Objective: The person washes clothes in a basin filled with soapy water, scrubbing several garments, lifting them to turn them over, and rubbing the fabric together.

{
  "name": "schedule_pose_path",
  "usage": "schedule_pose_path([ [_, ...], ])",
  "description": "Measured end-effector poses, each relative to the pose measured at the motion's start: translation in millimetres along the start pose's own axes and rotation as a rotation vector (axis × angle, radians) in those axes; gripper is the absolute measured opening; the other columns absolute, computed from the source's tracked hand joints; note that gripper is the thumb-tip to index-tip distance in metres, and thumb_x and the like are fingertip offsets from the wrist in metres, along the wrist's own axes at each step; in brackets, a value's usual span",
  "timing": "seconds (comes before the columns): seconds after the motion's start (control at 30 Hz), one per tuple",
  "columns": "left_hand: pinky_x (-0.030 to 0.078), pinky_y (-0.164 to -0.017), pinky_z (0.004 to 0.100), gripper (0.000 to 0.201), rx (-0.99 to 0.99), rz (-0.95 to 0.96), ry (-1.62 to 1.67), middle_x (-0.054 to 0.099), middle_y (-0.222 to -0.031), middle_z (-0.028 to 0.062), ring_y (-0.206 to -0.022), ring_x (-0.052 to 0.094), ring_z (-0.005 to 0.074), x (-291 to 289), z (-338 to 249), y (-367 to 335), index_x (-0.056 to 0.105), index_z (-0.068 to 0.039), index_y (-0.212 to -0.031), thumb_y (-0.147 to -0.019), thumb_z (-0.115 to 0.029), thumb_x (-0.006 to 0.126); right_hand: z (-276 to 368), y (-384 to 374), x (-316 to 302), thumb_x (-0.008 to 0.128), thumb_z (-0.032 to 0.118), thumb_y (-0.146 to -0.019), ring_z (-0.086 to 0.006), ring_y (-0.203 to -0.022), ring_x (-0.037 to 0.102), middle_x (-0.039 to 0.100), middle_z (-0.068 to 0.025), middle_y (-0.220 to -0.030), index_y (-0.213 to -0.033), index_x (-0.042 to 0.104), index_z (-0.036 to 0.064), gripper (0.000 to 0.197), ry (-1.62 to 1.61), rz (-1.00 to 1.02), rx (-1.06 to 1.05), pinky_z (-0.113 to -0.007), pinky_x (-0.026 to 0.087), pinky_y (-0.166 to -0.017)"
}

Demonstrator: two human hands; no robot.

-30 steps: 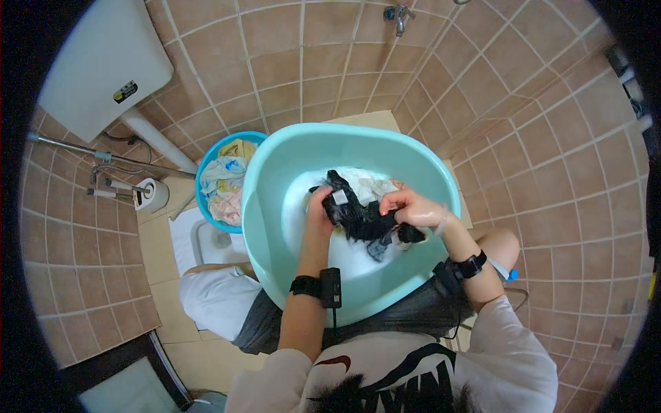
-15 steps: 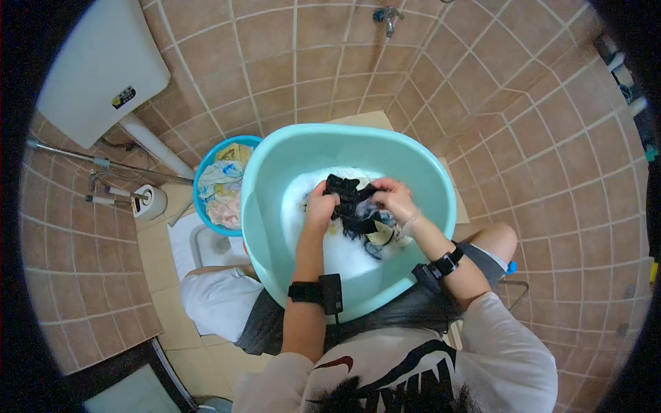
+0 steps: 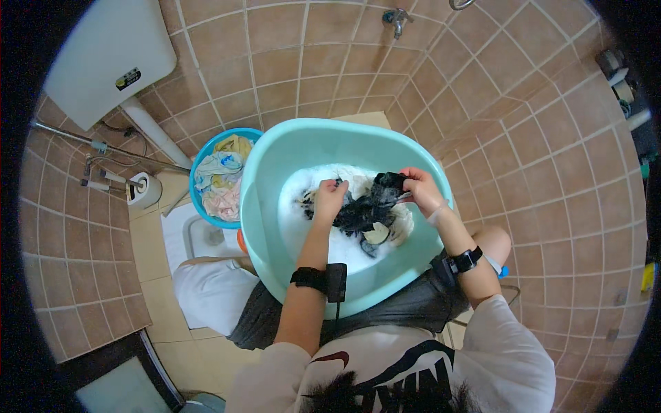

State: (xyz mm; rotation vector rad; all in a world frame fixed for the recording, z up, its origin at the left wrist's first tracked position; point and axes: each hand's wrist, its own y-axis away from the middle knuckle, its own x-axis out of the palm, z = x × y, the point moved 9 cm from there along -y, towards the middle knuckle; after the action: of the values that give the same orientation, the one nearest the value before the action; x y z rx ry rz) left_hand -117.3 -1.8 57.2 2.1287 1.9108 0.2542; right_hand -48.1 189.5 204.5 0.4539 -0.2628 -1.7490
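A large mint-green tub [image 3: 259,255] stands between my legs, with white suds [image 3: 330,258] in its bottom. Wet black cloth [image 3: 359,215] lies spread across the suds, among cream and grey-blue pieces of laundry [image 3: 401,226]. At the cloth's right end my right hand [image 3: 421,190] is closed, pinching a bunched black fold. My left hand [image 3: 329,199] is closed at the other end, with a bit of dark cloth showing at its fingertips. Several other pieces lie partly hidden beneath the black cloth.
Left of the tub a blue basin [image 3: 195,202] holds pale laundry [image 3: 224,173]. Behind my left knee is a squat toilet [image 3: 177,241]. A cistern [image 3: 103,58], a metal pipe [image 3: 69,135] and a paper roll [image 3: 143,191] are at left. A tap [image 3: 397,22] juts from the tiled wall.
My hands have moved apart, the right one rightward with its fold of black cloth. The black cloth, bunched between them before, now stretches out across the suds.
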Motion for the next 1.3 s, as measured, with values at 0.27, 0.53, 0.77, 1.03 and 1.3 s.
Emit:
schedule_pose_path([
  [0.27, 0.031, -0.094, 0.0306, 0.063, -0.020, 0.354, 0.475, 0.048, -0.120, 0.0128, -0.111, 0.044, 0.0218, 16.9, -61.2, 15.1, 0.041, 0.004, -0.123, -0.085, -0.045, 0.048, 94.8, 41.0, 65.8, 0.044, -0.006, -0.066, -0.0137, -0.078, 0.053, 0.053, -0.0041, -0.084, -0.091, 0.052, 0.0028, 0.027, -0.193, 0.215, -0.189, -0.025, 0.045, -0.069],
  [0.53, 0.039, -0.084, 0.0286, 0.049, 0.030, 0.342, 0.808, 0.057, -0.102, 0.0088, -0.094, 0.053, 0.0165, -28.2, -95.5, 15.0, 0.051, 0.003, -0.109, -0.090, -0.040, 0.041, 158.1, 46.2, 93.9, 0.045, -0.007, -0.065, -0.0146, -0.080, 0.053, 0.053, -0.0048, -0.087, -0.097, 0.048, 0.0031, 0.033, -0.512, 0.314, -0.322, -0.025, 0.045, -0.069],
  [0.77, 0.043, -0.070, 0.0252, 0.013, -0.112, 0.091, 0.666, 0.057, -0.079, 0.0032, -0.074, 0.053, 0.0123, -19.2, -3.2, -6.6, 0.058, -0.003, -0.088, -0.081, -0.012, 0.052, -25.2, -38.8, 123.0, 0.065, 0.023, -0.075, -0.0212, -0.104, 0.049, 0.050, -0.0074, -0.112, -0.122, 0.040, 0.0118, 0.055, 0.149, 0.420, 0.137, -0.040, 0.052, -0.072],
  [1.03, 0.044, -0.078, 0.0304, 0.034, -0.499, -0.246, 0.725, 0.056, -0.101, 0.0088, -0.090, 0.054, 0.0200, -21.9, 154.7, 25.0, 0.054, -0.004, -0.105, -0.080, -0.026, 0.054, -174.2, -76.2, 160.0, 0.056, 0.004, -0.067, -0.0152, -0.061, 0.057, 0.058, -0.0072, -0.072, -0.093, 0.060, 0.0025, 0.027, 0.691, 0.590, -0.289, -0.027, 0.047, -0.048],
  [1.3, 0.038, -0.088, 0.0462, 0.052, -0.264, 0.067, 1.213, 0.049, -0.117, 0.0119, -0.106, 0.047, 0.0300, -3.2, 96.4, 31.5, 0.046, -0.009, -0.118, -0.085, -0.048, 0.042, -44.4, 14.7, 94.8, 0.049, 0.000, -0.061, -0.0080, -0.065, 0.050, 0.052, -0.0008, -0.065, -0.083, 0.058, -0.0029, 0.024, 0.351, 0.784, 0.016, -0.021, 0.040, -0.058],
])
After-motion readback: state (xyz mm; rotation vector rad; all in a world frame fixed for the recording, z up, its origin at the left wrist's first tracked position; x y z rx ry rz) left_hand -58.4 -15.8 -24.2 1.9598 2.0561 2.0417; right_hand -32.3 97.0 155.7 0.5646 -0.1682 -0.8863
